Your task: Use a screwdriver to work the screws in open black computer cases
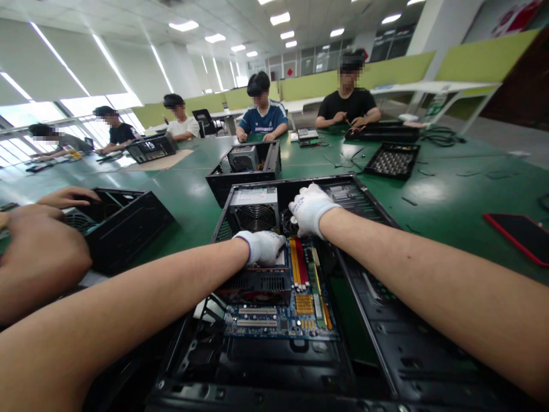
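An open black computer case [300,366] lies before me with a blue motherboard [285,329] inside. My left hand [266,249], in a white glove, is closed low over the upper part of the board; its fingertips are hidden. In the same kind of glove, my right hand [309,209] curls over a small black cooling fan [289,223], fingers closed at its edge. Right of my left hand are yellow and red memory slots [299,263]. A graphics card [266,284] sits just below that hand. Behind it is the power supply [255,209] with its round fan.
A co-worker's arm [43,257] reaches into another case [124,229] on the left. Another open case [246,163] stands straight behind mine. A black tray [392,160] and a red-edged phone [521,234] lie on the green table [458,197]. Several people sit across.
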`<state>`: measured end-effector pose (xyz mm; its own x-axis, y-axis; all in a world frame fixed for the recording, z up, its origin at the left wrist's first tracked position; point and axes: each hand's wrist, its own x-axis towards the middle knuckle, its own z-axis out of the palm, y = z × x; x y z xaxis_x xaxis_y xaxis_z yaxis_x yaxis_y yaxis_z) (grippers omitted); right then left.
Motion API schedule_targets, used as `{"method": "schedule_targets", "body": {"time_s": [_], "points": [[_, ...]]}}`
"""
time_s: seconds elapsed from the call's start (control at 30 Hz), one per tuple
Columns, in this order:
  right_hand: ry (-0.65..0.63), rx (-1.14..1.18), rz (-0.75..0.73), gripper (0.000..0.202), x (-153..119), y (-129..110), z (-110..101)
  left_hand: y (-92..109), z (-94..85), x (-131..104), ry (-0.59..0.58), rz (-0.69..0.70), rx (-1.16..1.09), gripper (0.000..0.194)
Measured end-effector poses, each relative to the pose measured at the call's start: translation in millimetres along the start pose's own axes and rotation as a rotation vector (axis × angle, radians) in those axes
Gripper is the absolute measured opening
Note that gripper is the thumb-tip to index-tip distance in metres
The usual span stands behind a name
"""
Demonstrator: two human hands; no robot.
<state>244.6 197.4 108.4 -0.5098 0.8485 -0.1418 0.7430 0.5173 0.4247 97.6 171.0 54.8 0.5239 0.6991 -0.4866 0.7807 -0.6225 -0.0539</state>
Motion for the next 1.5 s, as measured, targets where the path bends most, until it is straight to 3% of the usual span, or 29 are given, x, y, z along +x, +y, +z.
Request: {"method": "schedule_targets", "body": {"time_s": [0.23, 0.47, 0.7, 1.0, 1.5], "points": [[0.001, 0.007, -0.006, 0.053, -1.6, 0.1, -1.1, 2.4, 0.5, 0.7, 0.041, -0.043, 0.019, 0.053], [-0.008, 0.033, -0.006, 0.052, 0.2, 0.8, -1.5, 3.7, -3.4, -2.1, 0.038, -0.067, 0.048, 0.027], [-0.027, 0.012, -0.007, 0.05, -2.9, -0.3, -4.5, 1.1, -1.3, -0.7, 0.048, -0.076, 0.067, 0.043], [-0.006, 0.018, -0.007, 0.047, 1.7, 0.9, 0.0, 2.7, 0.3, 0.1, 0.014, -0.05, 0.054, 0.043], [0.003, 0.106, -0.008, 0.046, 4.9, 2.6, 4.3, -1.0, 6.4, 2.1, 0.071, -0.071, -0.064, 0.041]]}}
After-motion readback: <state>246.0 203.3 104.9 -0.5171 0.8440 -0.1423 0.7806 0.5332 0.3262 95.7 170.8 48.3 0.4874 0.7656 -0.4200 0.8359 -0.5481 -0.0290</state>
